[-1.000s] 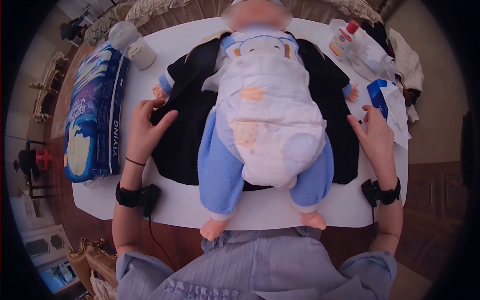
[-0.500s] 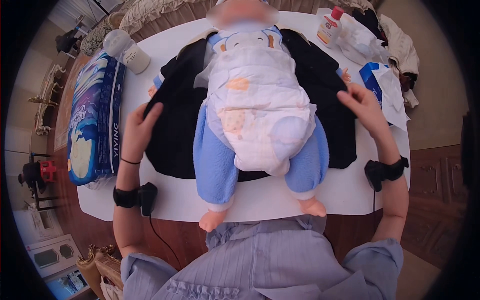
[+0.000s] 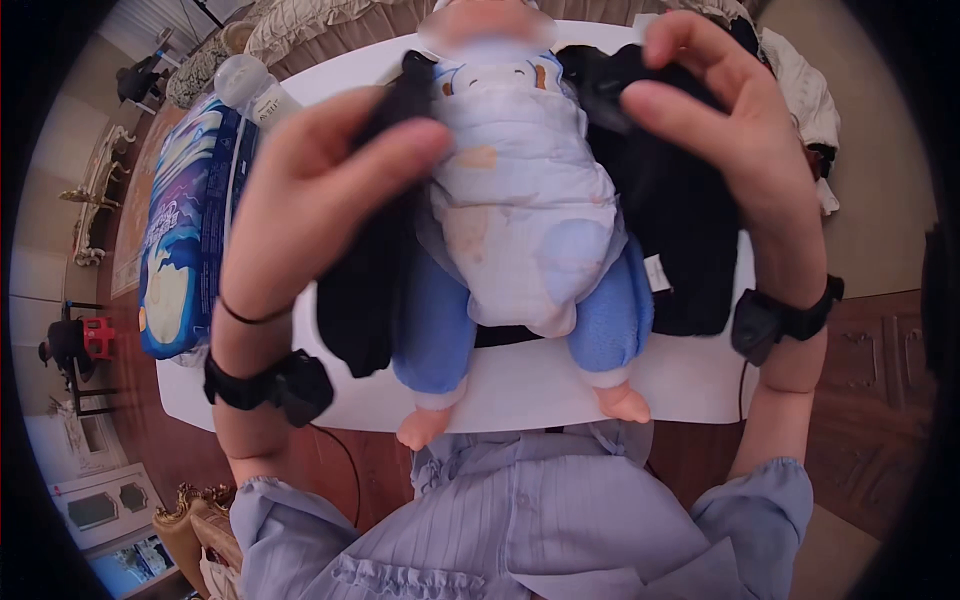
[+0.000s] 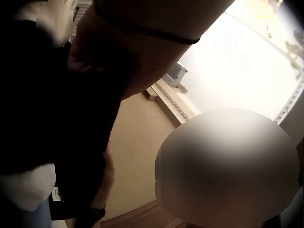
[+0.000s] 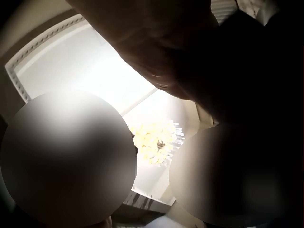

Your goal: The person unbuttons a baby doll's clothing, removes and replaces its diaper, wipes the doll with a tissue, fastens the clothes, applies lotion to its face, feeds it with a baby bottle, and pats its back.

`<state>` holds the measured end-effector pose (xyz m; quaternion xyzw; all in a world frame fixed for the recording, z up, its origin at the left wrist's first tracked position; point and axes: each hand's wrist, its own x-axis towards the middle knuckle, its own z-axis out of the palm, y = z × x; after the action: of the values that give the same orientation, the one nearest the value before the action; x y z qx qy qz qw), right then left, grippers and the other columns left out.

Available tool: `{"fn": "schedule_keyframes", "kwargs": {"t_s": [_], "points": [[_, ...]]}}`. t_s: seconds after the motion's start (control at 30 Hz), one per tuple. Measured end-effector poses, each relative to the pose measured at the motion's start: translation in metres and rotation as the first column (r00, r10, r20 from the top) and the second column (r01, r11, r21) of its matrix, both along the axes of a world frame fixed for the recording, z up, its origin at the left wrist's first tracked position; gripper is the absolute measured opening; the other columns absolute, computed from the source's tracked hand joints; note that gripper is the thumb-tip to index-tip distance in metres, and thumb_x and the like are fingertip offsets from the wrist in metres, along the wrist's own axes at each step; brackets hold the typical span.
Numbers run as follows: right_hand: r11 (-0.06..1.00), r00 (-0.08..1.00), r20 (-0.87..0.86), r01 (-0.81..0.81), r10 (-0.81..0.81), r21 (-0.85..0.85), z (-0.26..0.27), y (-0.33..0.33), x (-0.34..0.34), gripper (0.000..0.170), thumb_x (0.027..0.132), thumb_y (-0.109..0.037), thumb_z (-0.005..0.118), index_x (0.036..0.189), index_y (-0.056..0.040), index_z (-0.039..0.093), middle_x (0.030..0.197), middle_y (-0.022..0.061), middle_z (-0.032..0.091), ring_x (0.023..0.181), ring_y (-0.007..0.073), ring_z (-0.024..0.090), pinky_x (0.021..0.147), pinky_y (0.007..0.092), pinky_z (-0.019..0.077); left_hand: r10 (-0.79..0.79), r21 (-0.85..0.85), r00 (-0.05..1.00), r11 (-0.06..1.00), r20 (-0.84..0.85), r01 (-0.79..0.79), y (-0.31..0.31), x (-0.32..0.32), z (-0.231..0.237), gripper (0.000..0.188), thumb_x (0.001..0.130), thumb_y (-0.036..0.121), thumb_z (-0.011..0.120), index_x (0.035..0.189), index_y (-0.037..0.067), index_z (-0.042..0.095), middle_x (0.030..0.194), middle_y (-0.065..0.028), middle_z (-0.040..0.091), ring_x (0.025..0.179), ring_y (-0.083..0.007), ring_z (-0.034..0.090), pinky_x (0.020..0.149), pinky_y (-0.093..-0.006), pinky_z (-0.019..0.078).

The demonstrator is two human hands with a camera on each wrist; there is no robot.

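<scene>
A baby doll point(image 3: 424, 428) lies face up with its feet toward me, in blue fleece trousers point(image 3: 432, 345). A white printed diaper point(image 3: 520, 225) covers its belly and hips. Around its torso spreads a black garment point(image 3: 690, 215), open at the front, with a small white label point(image 3: 657, 272) showing. My left hand point(image 3: 300, 205) grips its left side and lifts the cloth, thumb in front, fingers mostly hidden. On the other side my right hand point(image 3: 750, 130) holds the cloth between thumb and fingers. Dark cloth point(image 4: 47, 109) hangs close below the hand in the left wrist view.
The doll lies on a white table point(image 3: 500, 385). At its left are a blue diaper pack point(image 3: 185, 240) and a clear-topped bottle point(image 3: 265, 95). White knitted cloth point(image 3: 800, 105) lies beyond the right edge. My right hand hides the red-capped bottle and tissue pack.
Both hands have risen from the garment's side edges toward the doll's chest, bringing the black cloth up and inward. The garment's sides have folded up, and its label now shows.
</scene>
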<state>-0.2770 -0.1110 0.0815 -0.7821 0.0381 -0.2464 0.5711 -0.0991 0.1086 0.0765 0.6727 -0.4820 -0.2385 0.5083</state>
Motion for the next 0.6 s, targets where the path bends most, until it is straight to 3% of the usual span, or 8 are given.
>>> {"fn": "schedule_keyframes", "kwargs": {"t_s": [0.1, 0.23, 0.33, 0.4, 0.43, 0.47, 0.5, 0.6], "points": [[0.958, 0.975, 0.063, -0.195, 0.212, -0.211, -0.006, 0.030, 0.006, 0.030, 0.081, -0.001, 0.070, 0.106, -0.0048, 0.055, 0.104, 0.0010, 0.055, 0.100, 0.0086, 0.054, 0.088, 0.0217, 0.0442, -0.260, 0.246, 0.954, 0.944, 0.150, 0.219, -0.010, -0.031, 0.003, 0.015, 0.089, 0.015, 0.069, 0.096, 0.003, 0.064, 0.081, -0.0033, 0.067, 0.069, -0.0114, 0.064, 0.060, -0.0272, 0.0481], [0.858, 0.904, -0.244, -0.416, 0.352, -0.302, -0.008, 0.054, -0.013, 0.036, 0.082, -0.006, 0.070, 0.115, -0.0024, 0.058, 0.094, 0.0086, 0.060, 0.086, 0.0156, 0.064, 0.077, 0.0275, 0.0510, -0.609, 0.495, 0.697, 0.770, 0.379, 0.404, 0.003, -0.059, -0.020, 0.021, 0.083, 0.019, 0.073, 0.089, 0.002, 0.061, 0.074, -0.0105, 0.061, 0.068, -0.0299, 0.063, 0.063, -0.0388, 0.0509], [0.759, 0.785, -0.451, -0.581, 0.425, -0.295, -0.003, 0.047, -0.027, 0.036, 0.085, -0.011, 0.068, 0.119, -0.0041, 0.059, 0.102, 0.0109, 0.064, 0.086, 0.0167, 0.067, 0.071, 0.0285, 0.0524, -0.774, 0.216, 0.604, 0.633, 0.188, 0.744, 0.018, -0.056, -0.018, 0.025, 0.083, 0.020, 0.071, 0.099, 0.001, 0.065, 0.076, -0.0119, 0.064, 0.074, -0.0346, 0.065, 0.070, -0.0408, 0.0526], [0.377, 0.523, -0.466, -0.848, 0.714, -0.373, 0.006, 0.026, -0.027, 0.029, 0.088, -0.015, 0.065, 0.116, -0.0042, 0.063, 0.096, 0.0106, 0.069, 0.079, 0.0158, 0.070, 0.062, 0.0295, 0.0532, -0.849, 0.196, 0.524, 0.527, 0.074, 0.827, 0.026, -0.037, -0.003, 0.028, 0.083, 0.019, 0.072, 0.103, 0.001, 0.067, 0.080, -0.0104, 0.066, 0.077, -0.0323, 0.066, 0.072, -0.0389, 0.0526], [0.378, 0.525, -0.465, -0.846, 0.713, -0.376, 0.007, 0.012, -0.024, 0.029, 0.088, -0.015, 0.065, 0.116, -0.0042, 0.063, 0.096, 0.0106, 0.069, 0.079, 0.0158, 0.070, 0.062, 0.0295, 0.0532, -0.766, 0.143, 0.642, 0.634, -0.016, 0.760, 0.026, -0.018, 0.004, 0.026, 0.085, 0.019, 0.071, 0.104, 0.001, 0.067, 0.082, -0.0093, 0.067, 0.077, -0.0277, 0.067, 0.073, -0.0364, 0.0525], [0.573, 0.605, -0.407, -0.791, 0.684, -0.213, 0.009, -0.004, -0.018, 0.024, 0.091, -0.016, 0.062, 0.110, -0.0030, 0.065, 0.086, 0.0093, 0.069, 0.071, 0.0149, 0.069, 0.057, 0.0285, 0.0519, -0.665, 0.100, 0.738, 0.732, -0.111, 0.674, 0.021, -0.004, 0.009, 0.025, 0.088, 0.018, 0.070, 0.105, 0.001, 0.068, 0.084, -0.0081, 0.068, 0.077, -0.0230, 0.067, 0.073, -0.0338, 0.0525], [0.725, 0.684, -0.363, -0.688, 0.633, -0.032, 0.011, -0.016, -0.009, 0.021, 0.093, -0.017, 0.059, 0.104, -0.0019, 0.067, 0.076, 0.0080, 0.069, 0.062, 0.0141, 0.068, 0.052, 0.0275, 0.0507, -0.424, 0.076, 0.894, 0.905, 0.146, 0.418, 0.009, 0.005, 0.013, 0.024, 0.096, 0.015, 0.059, 0.102, -0.007, 0.067, 0.079, -0.0072, 0.068, 0.068, -0.0158, 0.065, 0.060, -0.0279, 0.0507], [0.974, 0.846, -0.532, -0.116, -0.005, -0.192, -0.002, -0.034, 0.029, 0.028, 0.096, -0.020, 0.054, 0.084, 0.0020, 0.067, 0.065, 0.0072, 0.067, 0.048, 0.0127, 0.062, 0.045, 0.0267, 0.0473, 0.140, -0.017, 0.975, 0.990, 0.175, -0.139, -0.032, 0.044, -0.025, 0.026, 0.097, 0.022, 0.059, 0.098, -0.002, 0.068, 0.071, -0.0026, 0.064, 0.063, -0.0086, 0.060, 0.058, -0.0221, 0.0458]]}}
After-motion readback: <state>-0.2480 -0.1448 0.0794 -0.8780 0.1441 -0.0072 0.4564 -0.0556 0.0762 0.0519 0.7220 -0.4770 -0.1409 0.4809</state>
